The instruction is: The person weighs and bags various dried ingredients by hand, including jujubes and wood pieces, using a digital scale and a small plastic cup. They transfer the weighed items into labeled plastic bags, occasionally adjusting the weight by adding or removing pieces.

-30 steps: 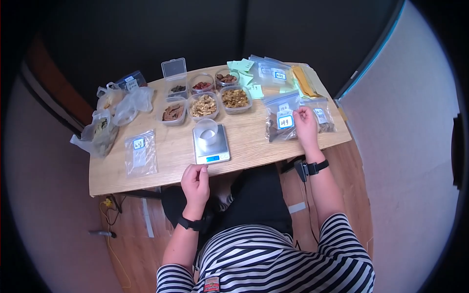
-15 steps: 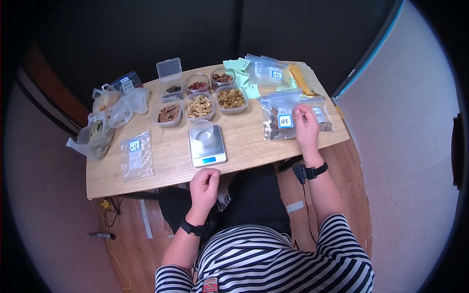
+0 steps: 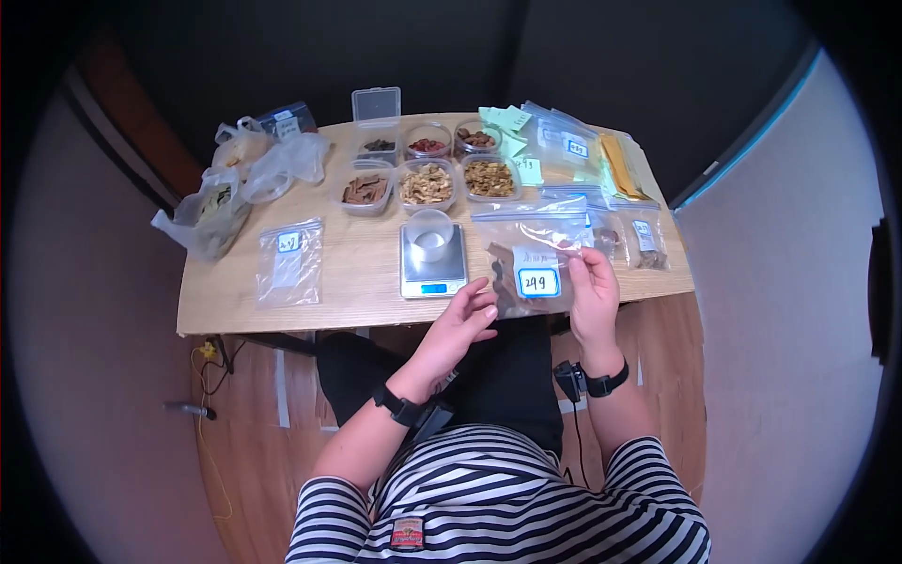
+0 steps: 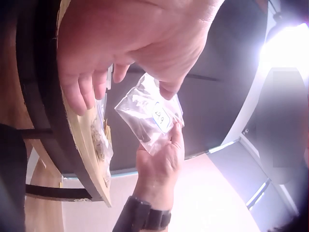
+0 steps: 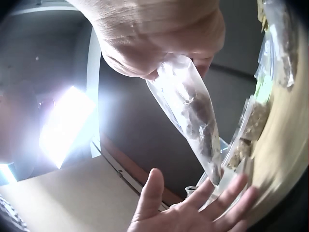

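My right hand (image 3: 594, 299) pinches the right edge of a clear zip bag (image 3: 537, 258) between thumb and fingers, above the table's front edge. Dark brown pieces fill the lower part of the bag, and a blue-framed label on it looks like "29g". The left hand (image 3: 458, 329) is beside the bag's lower left side, fingers spread and holding nothing. Seen from the right wrist, the left fingers (image 5: 226, 195) reach right up to the bag's bottom corner. A small digital scale (image 3: 418, 268) with a clear plastic cup (image 3: 430, 237) on it stands left of the bag.
Several clear tubs of dried goods, such as one with brown bark-like strips (image 3: 366, 190), stand behind the scale. A flat labelled zip bag (image 3: 289, 268) lies to the left, near white plastic bags (image 3: 221, 202). More filled bags (image 3: 648, 246), green notes (image 3: 507, 119) and a yellow envelope (image 3: 615, 164) lie right.
My right hand has lifted the labelled bag off the table's right side and brought it left, toward the body. The left hand has moved up and right toward the bag, its fingers spreading.
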Tool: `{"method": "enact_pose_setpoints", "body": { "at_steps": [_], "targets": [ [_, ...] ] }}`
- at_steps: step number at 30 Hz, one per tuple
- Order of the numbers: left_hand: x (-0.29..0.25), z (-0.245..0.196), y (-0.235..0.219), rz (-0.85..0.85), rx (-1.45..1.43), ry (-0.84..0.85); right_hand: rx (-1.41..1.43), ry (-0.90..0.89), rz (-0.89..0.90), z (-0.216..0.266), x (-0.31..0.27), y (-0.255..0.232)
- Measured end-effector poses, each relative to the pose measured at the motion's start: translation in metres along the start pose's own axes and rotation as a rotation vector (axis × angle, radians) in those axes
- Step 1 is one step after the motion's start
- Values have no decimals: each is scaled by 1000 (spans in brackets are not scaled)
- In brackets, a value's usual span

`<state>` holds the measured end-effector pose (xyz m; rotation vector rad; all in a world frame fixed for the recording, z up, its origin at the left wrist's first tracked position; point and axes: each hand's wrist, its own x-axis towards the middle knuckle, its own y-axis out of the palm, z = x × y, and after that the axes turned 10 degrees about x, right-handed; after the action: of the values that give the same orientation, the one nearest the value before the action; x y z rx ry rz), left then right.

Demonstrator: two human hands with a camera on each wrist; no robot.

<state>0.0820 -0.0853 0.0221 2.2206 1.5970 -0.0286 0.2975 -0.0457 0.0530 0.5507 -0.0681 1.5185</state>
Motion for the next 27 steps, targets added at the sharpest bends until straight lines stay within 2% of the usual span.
{"method": "enact_pose_setpoints", "body": {
  "at_steps": [1, 3, 4, 8, 12, 14, 15, 18, 19, 21, 22, 24, 27],
  "targets": [
    [-2, -1, -2, -12, -3, -1, 73, 6, 4, -1, -4, 3],
    [-5, -7, -2, 130, -291, -30, 147, 44, 25, 0, -11, 12],
    [-7, -13, 1, 170, -329, 27, 213, 79, 36, 0, -14, 16],
    [-8, -13, -9, 201, -345, 7, 145, 152, 79, -4, -22, 20],
    [-17, -15, -18, 112, -172, 38, 110, 172, 148, 4, -20, 20],
    [-22, -15, -22, 72, -114, 57, 41, 44, 81, 14, -15, 26],
    [-23, -14, -25, 72, -80, 76, 40, 46, 83, 19, -12, 28],
    [-27, -13, -30, 73, 4, 104, -368, -307, 107, 41, -1, 39],
    [-27, -13, -30, 72, 54, 115, -370, -307, 105, 51, 2, 43],
    [-31, -18, -26, 69, 76, 115, -731, -450, 245, 70, 6, 51],
    [-33, -22, -24, 64, 97, 117, -732, -449, 242, 78, 9, 58],
    [-38, -28, -17, 43, 83, 138, -964, -481, 372, 87, 15, 71],
    [-40, -26, -17, 18, 82, 138, -1012, -431, 435, 80, 16, 73]
  ]
}}
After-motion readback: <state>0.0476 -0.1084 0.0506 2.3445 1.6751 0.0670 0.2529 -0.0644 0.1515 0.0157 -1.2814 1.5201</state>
